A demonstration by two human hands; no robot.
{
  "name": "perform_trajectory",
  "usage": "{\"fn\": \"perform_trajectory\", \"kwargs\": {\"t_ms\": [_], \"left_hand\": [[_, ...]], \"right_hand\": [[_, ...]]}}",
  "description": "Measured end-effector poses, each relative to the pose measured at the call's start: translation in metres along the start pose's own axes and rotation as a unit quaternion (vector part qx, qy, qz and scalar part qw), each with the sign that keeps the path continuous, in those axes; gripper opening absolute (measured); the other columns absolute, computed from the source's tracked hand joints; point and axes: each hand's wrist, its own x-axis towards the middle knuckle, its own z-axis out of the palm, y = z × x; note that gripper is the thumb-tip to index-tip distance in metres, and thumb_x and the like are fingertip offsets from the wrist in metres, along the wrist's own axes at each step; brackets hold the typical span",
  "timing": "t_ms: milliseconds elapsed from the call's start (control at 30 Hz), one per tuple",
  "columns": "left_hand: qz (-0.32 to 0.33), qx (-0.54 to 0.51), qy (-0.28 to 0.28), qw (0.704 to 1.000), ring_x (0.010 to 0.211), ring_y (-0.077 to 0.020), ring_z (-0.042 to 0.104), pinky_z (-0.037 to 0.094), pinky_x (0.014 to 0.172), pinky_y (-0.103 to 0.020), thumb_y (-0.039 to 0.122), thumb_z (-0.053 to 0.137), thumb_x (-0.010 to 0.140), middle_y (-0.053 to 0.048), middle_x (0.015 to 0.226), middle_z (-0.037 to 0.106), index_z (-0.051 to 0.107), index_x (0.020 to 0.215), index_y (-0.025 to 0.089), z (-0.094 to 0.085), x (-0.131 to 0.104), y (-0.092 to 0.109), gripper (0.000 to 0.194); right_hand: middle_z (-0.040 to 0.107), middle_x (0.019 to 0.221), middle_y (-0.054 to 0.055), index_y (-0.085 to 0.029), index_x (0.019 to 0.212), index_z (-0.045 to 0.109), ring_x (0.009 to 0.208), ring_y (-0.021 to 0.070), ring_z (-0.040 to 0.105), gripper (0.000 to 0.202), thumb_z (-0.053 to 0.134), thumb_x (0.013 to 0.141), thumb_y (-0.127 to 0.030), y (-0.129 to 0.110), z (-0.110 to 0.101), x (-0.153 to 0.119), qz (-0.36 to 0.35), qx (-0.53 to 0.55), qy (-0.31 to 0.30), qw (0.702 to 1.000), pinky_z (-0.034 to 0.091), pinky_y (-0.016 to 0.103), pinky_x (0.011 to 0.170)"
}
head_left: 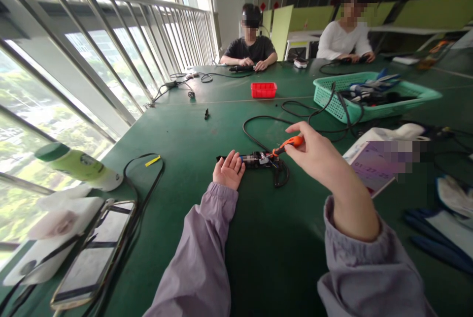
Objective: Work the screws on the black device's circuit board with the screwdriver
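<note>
A screwdriver (291, 143) with an orange and black handle is in my right hand (317, 155), gripped between thumb and fingers. Its tip points down-left at an opened black corded device (254, 160) lying on the green table. Wires, a metal part and a blue ring show inside the device; its exact kind is unclear. My left hand (229, 172) lies palm up against the device's left end, fingers stretched out and covering part of it. A black cord (254, 121) loops behind the device.
Beyond are a red tray (263, 90), a small black part (207, 114) and a green basket (377, 110) of tools. At left sit a phone (98, 253) and a bottle (79, 165) by the railing. Gloves (443, 228) lie right. Two people work across the table.
</note>
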Motion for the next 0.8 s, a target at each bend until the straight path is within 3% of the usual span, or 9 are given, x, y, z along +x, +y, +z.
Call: {"fn": "perform_trajectory", "kwargs": {"t_ms": [67,133,267,333,400,533,600,667,800], "left_hand": [[0.000,0.000,0.001,1.000,0.067,-0.0124,0.064,0.046,0.075,-0.029,0.031,0.030,0.091,-0.004,0.079,0.070,0.056,0.115,0.014,0.0001,0.0001,-0.0001,0.039],[-0.001,0.001,0.002,1.000,0.067,-0.0124,0.064,0.046,0.075,-0.030,0.031,0.029,0.091,-0.004,0.079,0.070,0.057,0.112,0.013,0.0000,0.0003,-0.0003,0.039],[-0.002,0.001,-0.002,1.000,0.067,-0.0124,0.064,0.046,0.075,-0.030,0.031,0.028,0.091,-0.004,0.078,0.070,0.057,0.110,0.013,-0.0008,0.0011,-0.0004,0.039],[-0.002,0.003,-0.006,1.000,0.068,-0.0123,0.064,0.046,0.075,-0.030,0.031,0.029,0.091,-0.004,0.079,0.070,0.057,0.112,0.014,-0.0015,0.0013,-0.0004,0.039],[-0.002,0.004,-0.007,1.000,0.068,-0.0122,0.064,0.046,0.075,-0.030,0.031,0.028,0.091,-0.004,0.079,0.070,0.056,0.113,0.014,-0.0021,0.0013,-0.0004,0.040],[-0.001,0.002,-0.002,1.000,0.067,-0.0124,0.064,0.046,0.075,-0.030,0.031,0.028,0.091,-0.004,0.079,0.070,0.055,0.115,0.014,-0.0023,0.0010,-0.0002,0.040],[-0.002,0.001,0.000,1.000,0.067,-0.0125,0.064,0.046,0.075,-0.029,0.031,0.029,0.091,-0.004,0.079,0.070,0.054,0.117,0.014,-0.0021,0.0009,0.0001,0.040],[-0.002,0.000,0.000,1.000,0.068,-0.0125,0.064,0.046,0.076,-0.029,0.031,0.029,0.091,-0.005,0.080,0.070,0.054,0.118,0.015,-0.0019,0.0007,0.0003,0.040],[0.000,0.002,-0.001,1.000,0.068,-0.0123,0.064,0.046,0.076,-0.029,0.031,0.030,0.091,-0.004,0.080,0.070,0.054,0.119,0.015,-0.0016,0.0001,0.0003,0.040]], "right_hand": [[0.061,0.070,0.002,-0.023,0.095,0.054,0.056,0.0147,0.053,0.025,0.042,0.082,-0.040,0.0003,-0.0004,-0.0001,0.024,-0.010,-0.042,0.999,0.034,0.024,0.052],[0.057,0.060,0.002,-0.023,0.085,0.057,0.050,0.0144,0.050,0.035,0.032,0.086,-0.047,0.0004,-0.0007,0.0001,0.045,-0.015,-0.079,0.996,0.032,0.025,0.049],[0.062,0.073,0.002,-0.024,0.098,0.054,0.058,0.0145,0.055,0.024,0.045,0.081,-0.037,0.0024,0.0001,0.0017,0.012,-0.010,-0.031,0.999,0.034,0.024,0.052],[0.063,0.080,0.002,-0.024,0.103,0.052,0.062,0.0144,0.056,0.027,0.051,0.077,-0.032,0.0038,0.0005,0.0020,-0.003,-0.009,-0.013,1.000,0.035,0.023,0.054],[0.062,0.073,0.002,-0.023,0.095,0.055,0.057,0.0141,0.054,0.022,0.046,0.080,-0.036,0.0046,0.0002,0.0017,0.013,-0.012,-0.033,0.999,0.034,0.023,0.051],[0.058,0.062,0.002,-0.022,0.079,0.057,0.049,0.0137,0.050,0.034,0.033,0.085,-0.046,0.0051,-0.0004,0.0018,0.039,-0.016,-0.075,0.996,0.032,0.024,0.048],[0.062,0.073,0.002,-0.023,0.090,0.056,0.056,0.0137,0.054,0.021,0.044,0.081,-0.037,0.0056,0.0001,0.0028,0.015,-0.006,-0.047,0.999,0.034,0.023,0.051],[0.064,0.082,0.002,-0.023,0.100,0.054,0.064,0.0141,0.056,0.026,0.051,0.075,-0.028,0.0056,0.0003,0.0035,-0.004,0.001,-0.024,1.000,0.035,0.023,0.054],[0.061,0.066,0.002,-0.022,0.083,0.061,0.055,0.0143,0.052,0.025,0.044,0.079,-0.040,0.0023,-0.0025,0.0021,0.038,-0.028,-0.100,0.994,0.032,0.024,0.050]]}}
